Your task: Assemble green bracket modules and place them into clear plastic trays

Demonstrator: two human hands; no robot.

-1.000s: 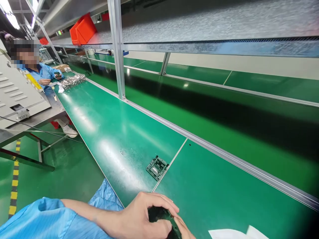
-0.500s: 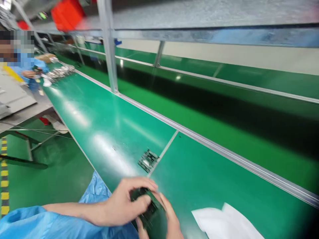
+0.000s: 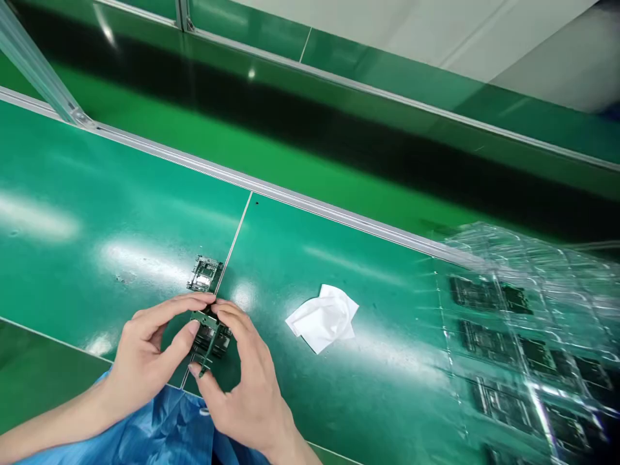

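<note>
My left hand (image 3: 152, 339) and my right hand (image 3: 254, 371) meet above the near edge of the green work surface. Between their fingertips is a small green circuit board (image 3: 209, 336) with dark parts on it, partly covered by the fingers. Left thumb and fingers pinch its upper left side, while the right hand grips the top and lower end. Whether it is one board or two together I cannot tell. A second circuit board (image 3: 205, 273) lies flat just beyond my fingertips, beside a pale seam in the surface.
A crumpled white cloth or paper (image 3: 325, 318) lies to the right of my hands. Further right, clear plastic trays (image 3: 513, 258) hold several boards. A metal rail (image 3: 290, 208) runs along the back of the surface, with an upright post (image 3: 41, 61) at the left.
The view has swung right and down, bringing the plastic trays into sight. Both hands still hold the board, now turned more edge-on, and the right hand shows more fully.
</note>
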